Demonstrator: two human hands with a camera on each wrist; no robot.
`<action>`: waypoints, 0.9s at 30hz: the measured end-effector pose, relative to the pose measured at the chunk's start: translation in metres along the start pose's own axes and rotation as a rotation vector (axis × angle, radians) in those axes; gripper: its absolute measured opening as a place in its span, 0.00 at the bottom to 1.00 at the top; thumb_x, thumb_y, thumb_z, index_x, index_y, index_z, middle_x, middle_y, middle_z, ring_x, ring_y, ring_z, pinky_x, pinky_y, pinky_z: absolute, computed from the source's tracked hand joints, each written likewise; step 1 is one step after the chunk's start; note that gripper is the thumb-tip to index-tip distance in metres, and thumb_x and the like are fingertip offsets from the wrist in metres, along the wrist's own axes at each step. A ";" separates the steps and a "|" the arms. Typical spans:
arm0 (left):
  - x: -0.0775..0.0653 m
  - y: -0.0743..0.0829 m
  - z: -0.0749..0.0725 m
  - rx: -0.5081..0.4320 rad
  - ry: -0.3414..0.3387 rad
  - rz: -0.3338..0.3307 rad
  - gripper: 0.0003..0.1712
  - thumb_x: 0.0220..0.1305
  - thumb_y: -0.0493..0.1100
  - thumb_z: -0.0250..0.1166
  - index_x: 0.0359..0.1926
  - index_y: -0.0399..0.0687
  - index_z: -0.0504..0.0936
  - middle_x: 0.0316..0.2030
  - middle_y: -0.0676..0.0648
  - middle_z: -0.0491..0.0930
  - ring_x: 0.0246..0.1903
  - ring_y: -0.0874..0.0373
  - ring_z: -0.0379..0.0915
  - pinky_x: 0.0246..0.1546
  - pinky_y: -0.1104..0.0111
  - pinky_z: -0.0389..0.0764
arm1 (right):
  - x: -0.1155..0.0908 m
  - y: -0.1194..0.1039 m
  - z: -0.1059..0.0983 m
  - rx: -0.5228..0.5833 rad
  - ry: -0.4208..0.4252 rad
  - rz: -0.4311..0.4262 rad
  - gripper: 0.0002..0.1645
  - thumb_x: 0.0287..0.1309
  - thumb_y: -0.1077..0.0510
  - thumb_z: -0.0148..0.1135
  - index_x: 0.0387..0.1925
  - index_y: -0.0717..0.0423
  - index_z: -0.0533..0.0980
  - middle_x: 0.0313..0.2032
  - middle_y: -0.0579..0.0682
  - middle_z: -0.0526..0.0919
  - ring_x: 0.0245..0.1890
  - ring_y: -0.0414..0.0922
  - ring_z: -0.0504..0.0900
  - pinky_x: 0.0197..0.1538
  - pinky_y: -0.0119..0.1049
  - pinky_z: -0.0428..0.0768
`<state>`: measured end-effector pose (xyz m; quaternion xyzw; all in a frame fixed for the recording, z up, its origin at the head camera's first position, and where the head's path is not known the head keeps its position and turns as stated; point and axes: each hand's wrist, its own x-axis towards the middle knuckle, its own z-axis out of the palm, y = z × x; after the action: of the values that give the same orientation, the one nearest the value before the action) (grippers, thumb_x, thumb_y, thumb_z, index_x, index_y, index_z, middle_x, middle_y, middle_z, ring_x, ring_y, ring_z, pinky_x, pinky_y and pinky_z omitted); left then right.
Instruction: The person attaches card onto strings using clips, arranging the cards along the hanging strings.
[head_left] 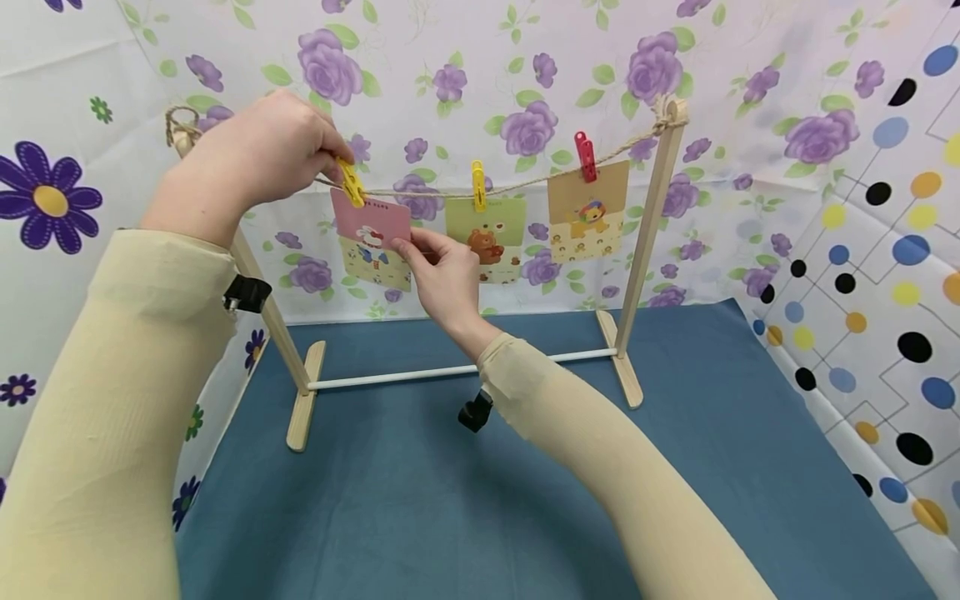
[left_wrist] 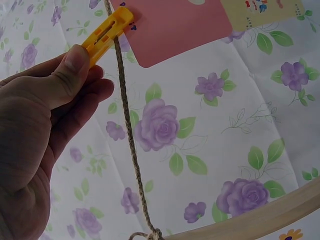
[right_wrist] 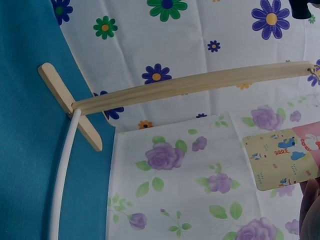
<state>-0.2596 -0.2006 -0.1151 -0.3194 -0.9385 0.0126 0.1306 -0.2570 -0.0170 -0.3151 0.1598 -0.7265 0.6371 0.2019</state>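
Observation:
My left hand (head_left: 262, 150) pinches a yellow clothespin (head_left: 349, 183) between thumb and fingers, up at the left part of a rope (left_wrist: 129, 135). The clothespin's tip overlaps the top edge of a pink and cream card (head_left: 360, 218) with a cartoon print. My right hand (head_left: 453, 283) holds this card by its right edge, thumb in front. In the left wrist view the clothespin (left_wrist: 107, 35) lies across the rope at the pink end of the card (left_wrist: 180, 30). The right wrist view catches the card's cream half (right_wrist: 272, 160) and only part of the right hand (right_wrist: 311, 207).
A green bear card (head_left: 498, 218) hangs from another yellow clothespin (head_left: 478, 185), and an orange card (head_left: 566, 204) from a red one (head_left: 586, 157). Wooden posts (head_left: 651, 225) on flat feet carry the rope; a white rod (head_left: 397, 377) joins them above a blue cloth (head_left: 420, 500).

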 end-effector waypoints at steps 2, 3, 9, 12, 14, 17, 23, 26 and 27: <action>0.001 0.000 0.000 0.000 -0.003 -0.001 0.12 0.76 0.29 0.63 0.53 0.24 0.87 0.49 0.28 0.87 0.47 0.34 0.85 0.47 0.43 0.86 | 0.001 0.000 0.000 0.004 0.002 -0.006 0.18 0.71 0.45 0.70 0.55 0.49 0.90 0.41 0.40 0.91 0.39 0.35 0.87 0.41 0.33 0.83; 0.001 0.000 0.000 0.001 -0.004 -0.001 0.12 0.76 0.29 0.63 0.53 0.24 0.87 0.49 0.28 0.87 0.47 0.34 0.84 0.47 0.43 0.86 | 0.001 -0.001 0.000 0.007 0.003 -0.008 0.18 0.71 0.45 0.70 0.55 0.49 0.90 0.41 0.40 0.91 0.40 0.35 0.87 0.42 0.33 0.84; 0.002 0.001 0.000 0.007 -0.015 0.006 0.12 0.76 0.28 0.62 0.54 0.25 0.87 0.50 0.28 0.86 0.46 0.35 0.84 0.45 0.44 0.86 | 0.001 -0.001 0.001 0.020 0.002 -0.006 0.19 0.71 0.45 0.71 0.56 0.49 0.89 0.42 0.41 0.91 0.41 0.34 0.87 0.43 0.32 0.84; 0.002 0.002 0.000 0.009 -0.031 0.007 0.13 0.77 0.28 0.61 0.56 0.25 0.86 0.51 0.28 0.86 0.46 0.36 0.84 0.43 0.45 0.86 | 0.001 -0.001 0.001 0.022 0.001 -0.010 0.19 0.71 0.46 0.71 0.56 0.50 0.89 0.42 0.42 0.92 0.41 0.35 0.88 0.43 0.32 0.84; 0.002 0.002 0.000 0.008 -0.031 0.017 0.13 0.76 0.27 0.61 0.56 0.25 0.86 0.52 0.28 0.85 0.46 0.35 0.84 0.44 0.45 0.86 | 0.002 -0.001 0.001 0.022 0.002 -0.013 0.19 0.71 0.46 0.71 0.55 0.50 0.89 0.42 0.42 0.92 0.41 0.35 0.88 0.43 0.33 0.84; 0.001 0.002 0.001 0.001 -0.024 0.038 0.14 0.75 0.27 0.62 0.56 0.25 0.86 0.53 0.27 0.85 0.47 0.34 0.84 0.46 0.44 0.86 | 0.002 0.000 0.001 0.022 0.005 -0.019 0.19 0.71 0.46 0.71 0.56 0.50 0.89 0.42 0.42 0.92 0.41 0.35 0.88 0.43 0.33 0.84; -0.001 0.002 0.001 -0.005 -0.039 0.040 0.16 0.74 0.30 0.66 0.59 0.28 0.86 0.56 0.28 0.84 0.51 0.34 0.82 0.51 0.42 0.83 | 0.000 0.001 -0.001 0.029 0.009 -0.020 0.20 0.70 0.45 0.72 0.57 0.48 0.88 0.44 0.42 0.92 0.43 0.35 0.88 0.44 0.33 0.85; -0.004 0.001 0.002 -0.006 -0.037 0.027 0.20 0.74 0.32 0.67 0.64 0.31 0.84 0.59 0.30 0.83 0.53 0.34 0.81 0.54 0.41 0.82 | -0.001 0.003 -0.003 0.022 0.014 -0.024 0.22 0.70 0.45 0.72 0.60 0.47 0.87 0.50 0.41 0.91 0.46 0.34 0.88 0.47 0.33 0.85; -0.004 0.001 0.003 -0.007 -0.032 0.025 0.22 0.74 0.33 0.67 0.65 0.32 0.83 0.60 0.30 0.82 0.54 0.34 0.80 0.55 0.41 0.81 | -0.002 0.004 -0.003 0.021 0.015 -0.024 0.23 0.70 0.45 0.72 0.62 0.47 0.86 0.52 0.41 0.90 0.48 0.34 0.88 0.48 0.33 0.86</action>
<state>-0.2565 -0.2025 -0.1189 -0.3313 -0.9365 0.0161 0.1141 -0.2568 -0.0134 -0.3187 0.1662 -0.7163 0.6433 0.2132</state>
